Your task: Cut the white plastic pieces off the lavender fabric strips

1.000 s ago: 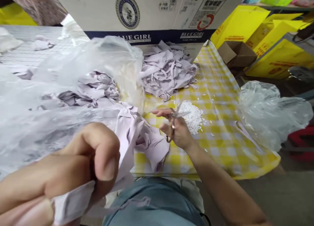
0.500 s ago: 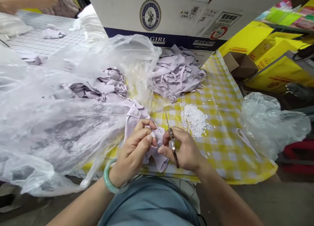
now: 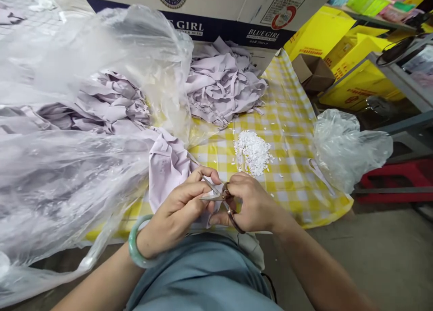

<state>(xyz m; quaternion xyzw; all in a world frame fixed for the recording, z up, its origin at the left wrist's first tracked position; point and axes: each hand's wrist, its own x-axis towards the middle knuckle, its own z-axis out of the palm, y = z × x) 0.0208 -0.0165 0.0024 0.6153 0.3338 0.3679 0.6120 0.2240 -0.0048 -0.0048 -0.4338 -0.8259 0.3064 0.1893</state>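
My left hand (image 3: 181, 207), with a green bangle at the wrist, pinches a fold of a pale lilac garment (image 3: 167, 164) at the table's near edge. My right hand (image 3: 252, 205) grips small scissors (image 3: 219, 198); their blades are apart and point left at the pinched cloth. Both hands touch each other over my lap. A small heap of white bits (image 3: 253, 151) lies just beyond the hands on the yellow checked tablecloth (image 3: 297, 166).
A big clear plastic bag (image 3: 77, 157) full of lilac garments fills the left. A loose pile of lilac garments (image 3: 223, 83) lies at the back by a Blue Girl carton (image 3: 216, 27). Another plastic bag (image 3: 348, 146) hangs off the right edge. Yellow boxes (image 3: 355, 63) stand at right.
The left hand came down from close to the camera to pinch the garment. The scissors swung from pointing away to pointing left at the cloth. The view shifted downward.
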